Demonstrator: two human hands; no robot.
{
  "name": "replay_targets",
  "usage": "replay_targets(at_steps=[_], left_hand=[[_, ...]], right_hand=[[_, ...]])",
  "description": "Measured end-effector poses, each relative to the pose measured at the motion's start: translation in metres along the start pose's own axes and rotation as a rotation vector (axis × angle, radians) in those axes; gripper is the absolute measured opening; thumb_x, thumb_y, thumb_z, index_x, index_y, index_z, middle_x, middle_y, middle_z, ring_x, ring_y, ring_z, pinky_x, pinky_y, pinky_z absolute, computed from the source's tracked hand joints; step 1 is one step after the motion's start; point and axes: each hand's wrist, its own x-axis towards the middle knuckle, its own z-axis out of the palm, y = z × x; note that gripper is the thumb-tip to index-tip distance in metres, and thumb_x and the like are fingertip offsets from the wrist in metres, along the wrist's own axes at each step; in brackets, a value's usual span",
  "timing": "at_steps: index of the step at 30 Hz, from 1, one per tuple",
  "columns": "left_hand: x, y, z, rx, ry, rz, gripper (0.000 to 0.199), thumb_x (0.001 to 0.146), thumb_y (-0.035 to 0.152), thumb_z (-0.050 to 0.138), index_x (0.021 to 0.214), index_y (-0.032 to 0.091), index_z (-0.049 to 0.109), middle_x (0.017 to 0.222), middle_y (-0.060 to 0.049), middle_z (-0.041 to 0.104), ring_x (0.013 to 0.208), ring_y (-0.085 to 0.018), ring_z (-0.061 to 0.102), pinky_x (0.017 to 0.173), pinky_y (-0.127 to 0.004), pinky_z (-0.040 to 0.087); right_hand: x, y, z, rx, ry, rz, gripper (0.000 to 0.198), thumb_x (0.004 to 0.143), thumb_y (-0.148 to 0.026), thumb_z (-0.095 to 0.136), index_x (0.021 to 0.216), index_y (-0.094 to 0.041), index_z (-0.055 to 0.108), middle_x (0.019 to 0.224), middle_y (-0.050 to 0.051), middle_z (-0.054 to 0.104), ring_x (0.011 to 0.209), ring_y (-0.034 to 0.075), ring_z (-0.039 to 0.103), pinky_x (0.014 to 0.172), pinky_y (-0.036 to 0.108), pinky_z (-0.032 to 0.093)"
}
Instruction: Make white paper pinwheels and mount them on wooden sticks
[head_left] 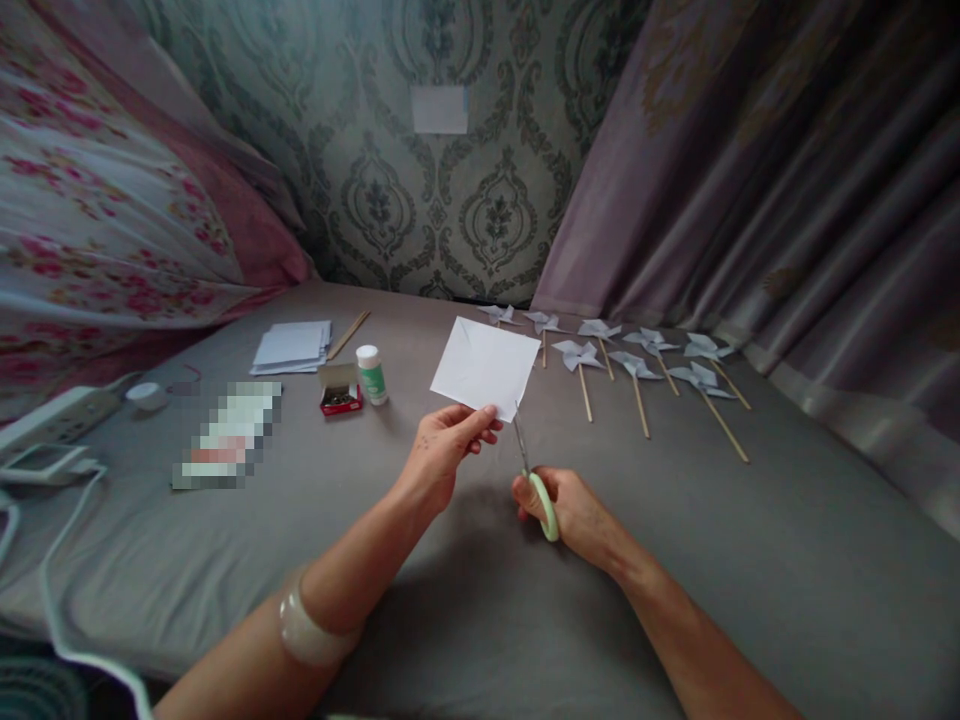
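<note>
Left hand point(442, 445) pinches the white paper square point(486, 367) by its near edge, held up above the grey sheet point(750, 560). Right hand point(570, 510) grips the green-handled scissors point(536, 480), blades at the paper's lower right corner; that floppy single-edge hold could let the cut wander or tear.

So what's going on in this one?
A person sits at a grey bed cutting paper. The left hand holds up a white paper square by its lower edge, and the right hand works green-handled scissors with the blades at the square's bottom corner. Finished paper pinwheels on sticks lie in a row to the right; a paper stack, glue bottle and small red box sit left.
</note>
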Motion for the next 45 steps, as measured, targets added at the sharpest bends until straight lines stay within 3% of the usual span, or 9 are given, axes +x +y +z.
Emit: replay_targets(at_steps=[18, 45], left_hand=[[-0.0039, -0.0016, 0.0030, 0.001, -0.018, -0.013, 0.024, 0.065, 0.034, 0.079, 0.067, 0.011, 0.071, 0.070, -0.007, 0.069, 0.057, -0.007, 0.055, 0.052, -0.019, 0.036], [-0.0049, -0.0015, 0.0032, 0.002, -0.001, -0.016, 0.026, 0.063, 0.035, 0.079, 0.068, 0.011, 0.070, 0.072, -0.008, 0.070, 0.057, -0.009, 0.055, 0.052, -0.021, 0.035]], right_hand=[[-0.0013, -0.0050, 0.0045, 0.101, 0.052, 0.043, 0.063, 0.059, -0.080, 0.059, 0.056, -0.017, 0.054, 0.053, 0.001, 0.055, 0.048, 0.009, 0.042, 0.048, 0.024, 0.033], [0.0001, -0.0013, 0.0056, 0.075, 0.112, 0.067, 0.053, 0.064, -0.067, 0.066, 0.053, -0.017, 0.053, 0.048, -0.003, 0.050, 0.045, 0.008, 0.038, 0.045, 0.023, 0.031]])
